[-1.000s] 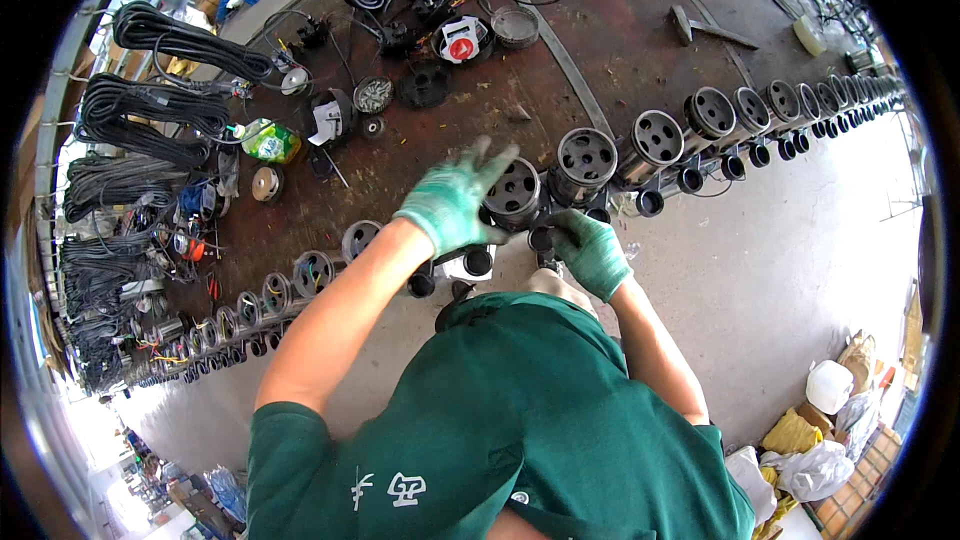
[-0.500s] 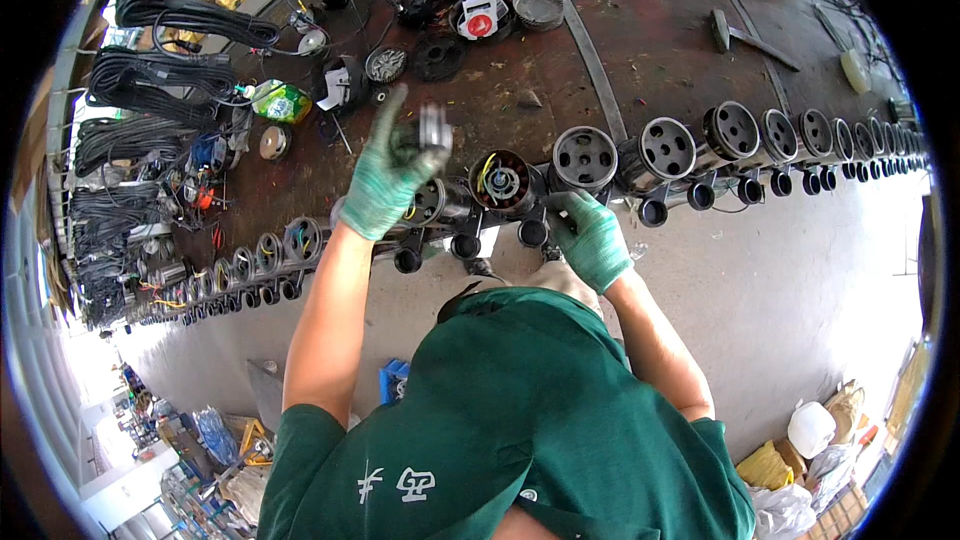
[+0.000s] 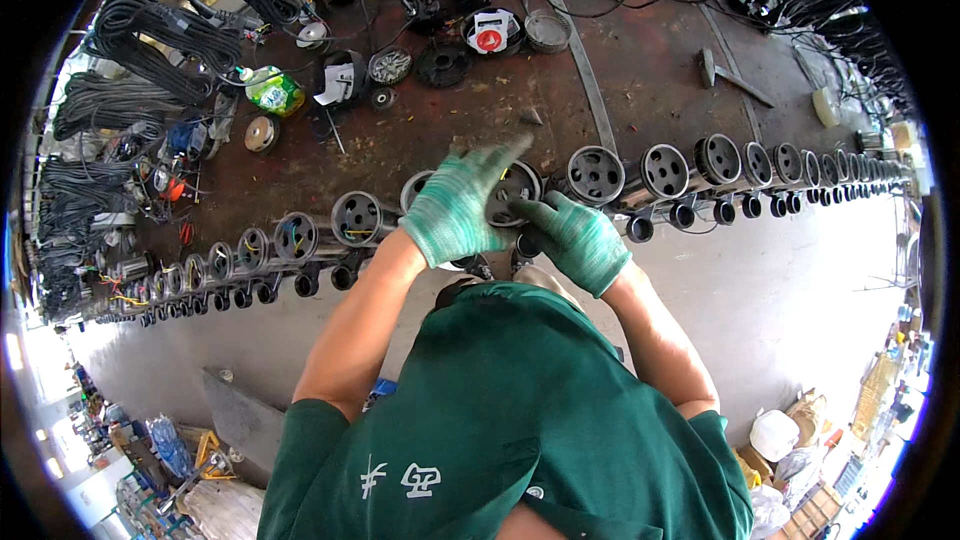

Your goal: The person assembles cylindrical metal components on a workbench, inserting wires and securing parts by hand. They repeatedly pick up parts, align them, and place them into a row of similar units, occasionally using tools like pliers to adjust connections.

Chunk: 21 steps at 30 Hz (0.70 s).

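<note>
In front of me a dark round end cover with holes sits at the mouth of a cylindrical motor housing, and a bit of yellow wire shows at it. My left hand, in a green glove, spans the cover's left side, fingers stretched past its top and blurred, thumb side low. My right hand, also gloved in green, has its fingers bent together against the cover's lower right rim. The housing beneath is mostly hidden by both hands. Just right of them stands another housing with a holed face.
A long row of similar housings follows the bench's near edge on both sides. Farther back on the dark bench lie a hammer, a dish of small metal parts, a green-yellow bottle and coiled black cables.
My left hand has brought the dark round part it held down and right to the housing, whose windings showed before. My right hand has moved onto the rim. The view has shifted slightly.
</note>
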Each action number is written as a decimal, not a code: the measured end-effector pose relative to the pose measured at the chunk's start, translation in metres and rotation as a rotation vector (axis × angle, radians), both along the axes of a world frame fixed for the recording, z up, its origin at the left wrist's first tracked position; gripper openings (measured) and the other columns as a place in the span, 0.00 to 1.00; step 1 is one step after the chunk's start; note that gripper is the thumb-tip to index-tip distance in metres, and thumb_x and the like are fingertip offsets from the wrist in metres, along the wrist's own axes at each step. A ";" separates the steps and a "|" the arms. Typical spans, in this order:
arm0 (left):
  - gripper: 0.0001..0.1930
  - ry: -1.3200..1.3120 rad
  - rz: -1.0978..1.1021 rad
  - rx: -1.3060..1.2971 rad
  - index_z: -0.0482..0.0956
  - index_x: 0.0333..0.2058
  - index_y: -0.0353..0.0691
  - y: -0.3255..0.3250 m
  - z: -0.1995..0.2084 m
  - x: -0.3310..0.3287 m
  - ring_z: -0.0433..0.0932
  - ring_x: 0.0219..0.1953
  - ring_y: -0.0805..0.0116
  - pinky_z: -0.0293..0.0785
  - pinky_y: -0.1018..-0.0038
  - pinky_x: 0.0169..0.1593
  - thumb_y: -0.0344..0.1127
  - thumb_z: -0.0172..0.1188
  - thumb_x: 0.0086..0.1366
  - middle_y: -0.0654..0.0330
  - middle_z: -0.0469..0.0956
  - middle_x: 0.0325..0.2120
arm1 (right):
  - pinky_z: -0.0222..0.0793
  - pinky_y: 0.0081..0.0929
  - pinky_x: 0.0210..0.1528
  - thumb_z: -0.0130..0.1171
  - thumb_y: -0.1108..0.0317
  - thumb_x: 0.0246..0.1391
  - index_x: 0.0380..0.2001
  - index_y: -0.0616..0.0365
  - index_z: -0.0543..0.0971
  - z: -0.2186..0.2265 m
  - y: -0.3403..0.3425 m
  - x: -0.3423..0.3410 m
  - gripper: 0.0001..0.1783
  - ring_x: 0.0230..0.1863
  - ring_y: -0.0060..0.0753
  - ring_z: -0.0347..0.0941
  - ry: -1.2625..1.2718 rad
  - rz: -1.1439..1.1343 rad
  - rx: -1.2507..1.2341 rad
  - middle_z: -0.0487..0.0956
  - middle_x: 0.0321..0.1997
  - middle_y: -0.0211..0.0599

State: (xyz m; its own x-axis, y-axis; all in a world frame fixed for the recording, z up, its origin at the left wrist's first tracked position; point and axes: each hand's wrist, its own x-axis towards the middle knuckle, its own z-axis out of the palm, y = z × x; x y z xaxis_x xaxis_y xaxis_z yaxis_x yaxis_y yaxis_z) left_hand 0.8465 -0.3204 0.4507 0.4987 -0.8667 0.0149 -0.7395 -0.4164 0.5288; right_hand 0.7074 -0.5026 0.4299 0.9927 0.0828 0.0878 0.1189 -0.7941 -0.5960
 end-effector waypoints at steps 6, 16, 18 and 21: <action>0.48 0.301 0.008 -0.352 0.62 0.74 0.50 0.031 -0.046 0.037 0.72 0.66 0.49 0.67 0.54 0.71 0.42 0.76 0.57 0.49 0.69 0.69 | 0.80 0.37 0.38 0.65 0.76 0.60 0.51 0.57 0.79 -0.014 0.004 -0.023 0.15 0.38 0.44 0.85 -0.056 -0.372 0.221 0.85 0.42 0.45; 0.18 -0.107 0.035 0.276 0.85 0.44 0.43 -0.013 -0.061 0.032 0.78 0.54 0.49 0.74 0.54 0.59 0.48 0.70 0.61 0.52 0.81 0.46 | 0.75 0.25 0.27 0.60 0.71 0.68 0.49 0.59 0.76 -0.007 0.032 -0.062 0.09 0.28 0.23 0.81 0.030 -0.830 0.663 0.86 0.36 0.36; 0.18 -0.091 0.043 0.268 0.86 0.44 0.44 -0.015 -0.069 0.026 0.79 0.53 0.49 0.74 0.55 0.58 0.48 0.71 0.61 0.52 0.81 0.45 | 0.75 0.25 0.27 0.62 0.71 0.67 0.49 0.59 0.77 -0.012 0.032 -0.065 0.10 0.28 0.23 0.81 0.039 -0.837 0.678 0.86 0.35 0.36; 0.14 -0.083 0.038 0.125 0.86 0.41 0.42 -0.006 -0.066 0.019 0.80 0.51 0.47 0.76 0.54 0.56 0.44 0.70 0.61 0.52 0.82 0.45 | 0.75 0.25 0.27 0.63 0.70 0.67 0.48 0.59 0.78 -0.018 0.027 -0.067 0.10 0.28 0.22 0.81 0.056 -0.839 0.695 0.86 0.35 0.35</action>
